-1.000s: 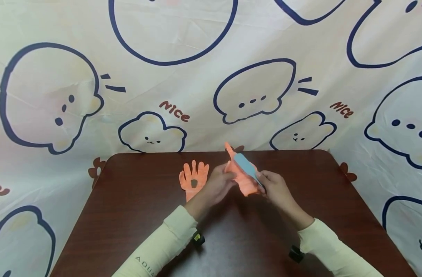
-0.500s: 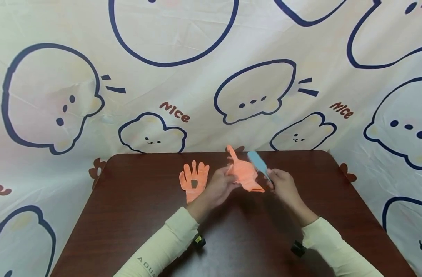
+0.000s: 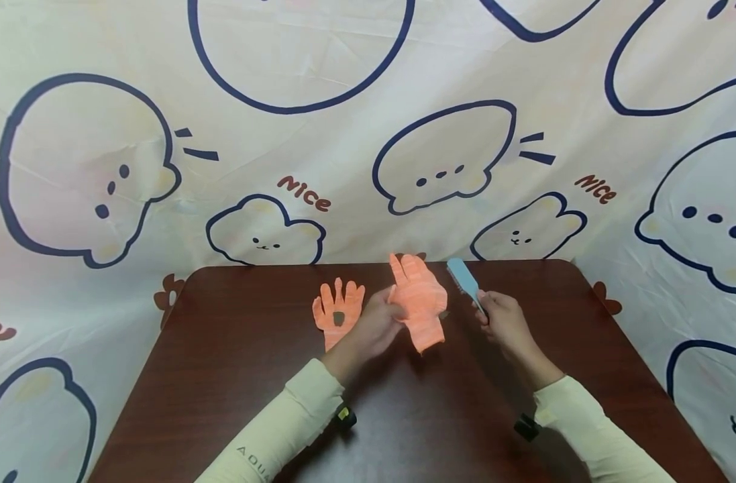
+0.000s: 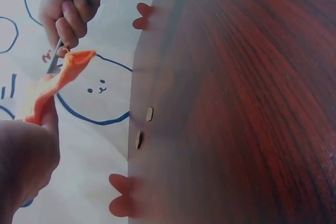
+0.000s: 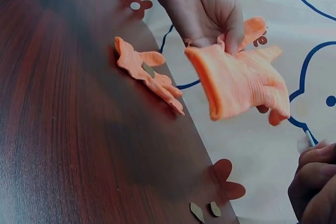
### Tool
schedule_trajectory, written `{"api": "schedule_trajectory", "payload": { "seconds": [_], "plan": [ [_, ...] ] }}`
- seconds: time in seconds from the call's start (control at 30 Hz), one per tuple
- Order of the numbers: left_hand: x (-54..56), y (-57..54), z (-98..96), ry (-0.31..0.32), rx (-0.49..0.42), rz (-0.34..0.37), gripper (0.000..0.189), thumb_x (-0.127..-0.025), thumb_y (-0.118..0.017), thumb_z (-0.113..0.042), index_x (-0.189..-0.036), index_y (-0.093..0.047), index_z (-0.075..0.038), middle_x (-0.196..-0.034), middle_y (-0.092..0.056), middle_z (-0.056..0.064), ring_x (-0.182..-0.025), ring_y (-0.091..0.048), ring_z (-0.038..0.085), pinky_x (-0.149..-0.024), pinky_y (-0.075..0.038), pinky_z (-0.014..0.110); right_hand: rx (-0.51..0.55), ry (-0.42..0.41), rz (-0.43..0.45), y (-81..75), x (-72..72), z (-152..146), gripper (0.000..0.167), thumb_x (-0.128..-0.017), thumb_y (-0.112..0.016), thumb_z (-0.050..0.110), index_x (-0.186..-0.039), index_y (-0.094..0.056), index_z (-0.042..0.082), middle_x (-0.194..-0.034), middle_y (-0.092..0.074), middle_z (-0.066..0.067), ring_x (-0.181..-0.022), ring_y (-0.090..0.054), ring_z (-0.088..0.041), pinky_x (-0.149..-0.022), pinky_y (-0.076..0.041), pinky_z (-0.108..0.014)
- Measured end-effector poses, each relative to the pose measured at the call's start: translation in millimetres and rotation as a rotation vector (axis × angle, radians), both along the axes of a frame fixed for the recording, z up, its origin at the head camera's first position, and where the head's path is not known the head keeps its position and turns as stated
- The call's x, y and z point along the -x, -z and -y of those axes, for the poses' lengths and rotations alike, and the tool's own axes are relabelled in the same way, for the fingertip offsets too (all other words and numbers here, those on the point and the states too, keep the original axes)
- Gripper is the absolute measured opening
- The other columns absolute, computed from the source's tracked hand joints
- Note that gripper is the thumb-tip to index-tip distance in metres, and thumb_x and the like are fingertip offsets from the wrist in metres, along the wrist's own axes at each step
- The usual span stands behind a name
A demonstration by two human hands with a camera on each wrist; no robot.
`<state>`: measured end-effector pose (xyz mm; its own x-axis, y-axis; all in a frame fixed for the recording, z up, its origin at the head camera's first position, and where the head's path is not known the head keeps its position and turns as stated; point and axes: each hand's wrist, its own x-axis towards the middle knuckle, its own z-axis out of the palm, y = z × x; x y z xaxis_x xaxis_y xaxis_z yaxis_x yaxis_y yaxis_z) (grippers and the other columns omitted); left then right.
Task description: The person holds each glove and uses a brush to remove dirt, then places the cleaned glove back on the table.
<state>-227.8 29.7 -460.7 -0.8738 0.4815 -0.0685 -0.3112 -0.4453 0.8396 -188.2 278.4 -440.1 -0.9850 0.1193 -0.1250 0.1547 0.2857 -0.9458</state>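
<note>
My left hand grips an orange knitted glove by its side, above the table. The glove's fingers point away and its cuff hangs toward me; the cuff's opening shows in the right wrist view. My right hand holds a light-blue brush by its handle, just right of the glove and apart from it in the head view. A second orange glove lies flat on the table at the left, fingers spread, with a dark grey-brown patch on its palm.
Two small flat tan pieces lie near the edge of the dark wooden table. Behind the table hangs a pale cloth printed with cartoon outlines. A small black device sits below the right sleeve.
The brush has moved off the glove, to the right. My left hand has turned the glove, so its broad side and several fingers now show. The flat glove has stayed put.
</note>
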Motion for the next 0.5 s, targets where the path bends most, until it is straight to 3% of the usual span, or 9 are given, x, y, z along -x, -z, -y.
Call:
{"api": "schedule_trajectory", "payload": {
  "seconds": [0.1,0.13,0.23,0.3,0.37,0.43,0.5],
  "plan": [
    [0.6,-0.1,-0.5,-0.003,0.006,0.021,0.078,-0.087,-0.042,0.017,-0.160,-0.019,0.004,-0.166,-0.025,0.012,-0.123,-0.044,0.027,-0.101,-0.039,0.038,0.013,-0.010,0.003,-1.2,-0.4,2,0.041,-0.112,-0.038,0.036,-0.104,-0.054,0.000,-0.067,-0.044,0.002,-0.051,-0.039,-0.008,-0.042,-0.031,-0.023],
    [0.9,-0.1,-0.6,-0.006,0.012,0.030,0.075,-0.088,-0.042,0.016,-0.159,-0.021,0.004,-0.163,-0.028,0.013,-0.120,-0.045,0.027,-0.099,-0.040,0.038,0.017,-0.012,0.003,-1.7,-0.7,3,0.040,-0.112,-0.038,0.035,-0.104,-0.053,-0.001,-0.067,-0.044,0.002,-0.051,-0.038,-0.009,-0.042,-0.031,-0.023],
    [4.1,2.2,-1.3,-0.028,0.034,0.069,0.050,-0.090,-0.045,0.012,-0.140,-0.041,0.007,-0.132,-0.049,0.009,-0.097,-0.049,0.021,-0.088,-0.042,0.031,0.021,-0.022,0.003,-3.1,-2.0,5,0.039,-0.112,-0.038,0.035,-0.103,-0.053,-0.001,-0.067,-0.044,0.002,-0.051,-0.038,-0.009,-0.042,-0.031,-0.023],
    [7.4,6.6,-2.2,-0.048,0.048,0.107,0.027,-0.091,-0.046,0.010,-0.116,-0.047,0.000,-0.103,-0.048,0.004,-0.081,-0.044,0.017,-0.078,-0.041,0.028,0.018,-0.026,0.002,-3.3,-3.0,6,0.040,-0.112,-0.039,0.035,-0.102,-0.053,0.000,-0.067,-0.044,0.002,-0.052,-0.039,-0.009,-0.042,-0.031,-0.023],
    [11.6,13.6,-3.4,-0.063,0.070,0.139,0.016,-0.092,-0.047,0.009,-0.100,-0.043,-0.005,-0.089,-0.041,0.001,-0.073,-0.041,0.015,-0.072,-0.039,0.026,0.014,-0.031,0.004,-2.7,-4.1,6,0.041,-0.111,-0.039,0.037,-0.102,-0.053,0.000,-0.067,-0.044,0.002,-0.052,-0.039,-0.009,-0.042,-0.031,-0.023],
    [15.5,22.0,-4.6,-0.067,0.089,0.166,0.019,-0.092,-0.047,0.008,-0.107,-0.045,-0.003,-0.088,-0.042,0.001,-0.072,-0.041,0.015,-0.069,-0.038,0.026,0.008,-0.031,0.011,-1.4,-4.7,6,0.044,-0.111,-0.040,0.040,-0.103,-0.053,-0.001,-0.067,-0.045,0.002,-0.052,-0.039,-0.009,-0.042,-0.032,-0.023],
    [18.3,30.4,-5.9,-0.071,0.119,0.176,0.035,-0.093,-0.047,0.007,-0.127,-0.046,0.002,-0.088,-0.042,0.001,-0.070,-0.041,0.015,-0.068,-0.038,0.027,0.006,-0.032,0.019,-0.3,-5.5,5,0.047,-0.110,-0.040,0.043,-0.105,-0.053,-0.002,-0.067,-0.045,0.002,-0.053,-0.040,-0.009,-0.043,-0.033,-0.023]
  ]
}}
